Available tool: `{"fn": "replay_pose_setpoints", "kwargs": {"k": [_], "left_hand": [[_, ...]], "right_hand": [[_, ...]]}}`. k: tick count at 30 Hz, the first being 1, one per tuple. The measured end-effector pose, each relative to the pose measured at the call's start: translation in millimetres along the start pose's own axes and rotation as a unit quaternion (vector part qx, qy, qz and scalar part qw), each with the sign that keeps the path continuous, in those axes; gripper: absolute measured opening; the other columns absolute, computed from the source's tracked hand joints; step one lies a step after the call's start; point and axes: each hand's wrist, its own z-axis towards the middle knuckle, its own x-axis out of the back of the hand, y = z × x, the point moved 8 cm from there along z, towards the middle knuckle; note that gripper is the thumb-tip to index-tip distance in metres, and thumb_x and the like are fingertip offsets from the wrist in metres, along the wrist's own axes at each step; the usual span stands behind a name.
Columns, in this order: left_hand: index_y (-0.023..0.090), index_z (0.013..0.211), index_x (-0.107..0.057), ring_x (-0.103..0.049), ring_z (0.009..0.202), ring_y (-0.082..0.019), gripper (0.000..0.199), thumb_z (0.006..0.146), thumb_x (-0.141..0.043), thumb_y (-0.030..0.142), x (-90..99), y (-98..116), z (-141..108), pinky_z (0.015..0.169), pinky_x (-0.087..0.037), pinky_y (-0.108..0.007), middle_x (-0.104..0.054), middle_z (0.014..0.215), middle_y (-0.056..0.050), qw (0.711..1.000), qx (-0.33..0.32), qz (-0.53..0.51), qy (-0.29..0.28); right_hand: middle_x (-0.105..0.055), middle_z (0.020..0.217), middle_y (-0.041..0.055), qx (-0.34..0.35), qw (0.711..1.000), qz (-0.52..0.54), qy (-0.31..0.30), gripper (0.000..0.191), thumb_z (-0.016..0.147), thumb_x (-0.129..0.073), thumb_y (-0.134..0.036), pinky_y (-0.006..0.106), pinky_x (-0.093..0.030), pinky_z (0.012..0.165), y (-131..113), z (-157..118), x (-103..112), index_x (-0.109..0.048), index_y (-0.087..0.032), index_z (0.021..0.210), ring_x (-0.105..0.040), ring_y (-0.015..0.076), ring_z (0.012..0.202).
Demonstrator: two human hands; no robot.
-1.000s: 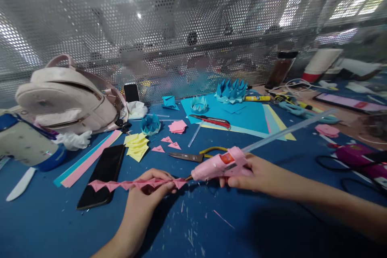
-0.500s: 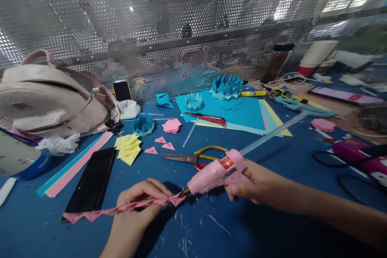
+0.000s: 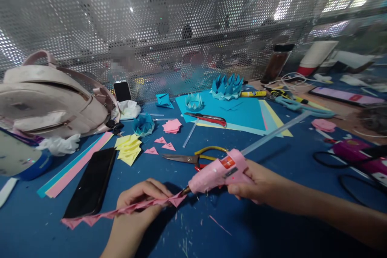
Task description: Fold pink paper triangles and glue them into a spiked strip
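A long strip of folded pink paper points is pinched in my left hand, its left end lying over the near end of a black phone. My right hand is wrapped round the handle of a pink glue gun, whose nozzle touches or nearly touches the strip's right end. A clear glue stick sticks out of its back. Scissors lie behind the gun. Small pink triangles, pink paper and yellow paper rest farther back.
Blue paper crowns, a red cutter and coloured sheets are at the back. A pale backpack and blue-based container stand left. On the right lie blue pliers and a magenta object with black cable.
The strip's left end has shifted slightly left and down. Both hands keep nearly the same place, still holding the strip and the glue gun.
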Motion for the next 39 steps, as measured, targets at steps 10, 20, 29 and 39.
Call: {"fn": "replay_pose_setpoints", "kwargs": {"k": [10,20,29,39], "left_hand": [[0.02,0.064,-0.075,-0.068,0.065,-0.016,0.012,0.067,-0.077,0.009,-1.3,-0.6,0.1,0.062,-0.054,-0.023,-0.073,0.07,-0.003,1.0,0.008,-0.003,0.012],[0.02,0.06,-0.073,-0.065,0.063,-0.014,0.01,0.065,-0.081,0.017,-1.6,-1.3,-2.9,0.061,-0.051,-0.021,-0.071,0.066,-0.002,0.998,0.023,-0.017,0.057],[0.019,0.063,-0.073,-0.067,0.061,-0.016,0.01,0.068,-0.08,0.014,-1.1,0.6,1.0,0.06,-0.054,-0.024,-0.072,0.069,-0.003,1.0,0.017,-0.009,0.021],[0.02,0.065,-0.072,-0.066,0.063,-0.014,0.012,0.07,-0.077,0.011,2.0,-1.7,0.6,0.061,-0.052,-0.021,-0.072,0.07,-0.001,1.0,0.005,-0.008,0.015]], "right_hand": [[-0.04,0.062,-0.0067,0.013,0.999,0.027,-0.012,0.052,0.079,-0.064,-0.066,0.016,-0.027,0.042,-4.1,-0.3,-2.5,-0.054,-0.017,0.092,-0.032,0.0055,0.05],[-0.035,0.059,-0.0075,0.021,1.0,0.014,-0.007,0.058,0.08,-0.061,-0.067,0.017,-0.024,0.042,-5.6,-0.3,-1.5,-0.06,-0.014,0.104,-0.03,0.0058,0.049],[-0.038,0.062,-0.0063,0.012,1.0,0.008,0.007,0.061,0.079,-0.062,-0.069,0.016,-0.026,0.041,-5.2,-2.0,3.0,-0.058,-0.016,0.108,-0.031,0.0057,0.05],[-0.039,0.062,-0.0056,0.006,1.0,-0.004,0.01,0.055,0.079,-0.061,-0.069,0.016,-0.027,0.042,-6.9,-2.3,4.9,-0.057,-0.016,0.091,-0.033,0.006,0.051]]}}
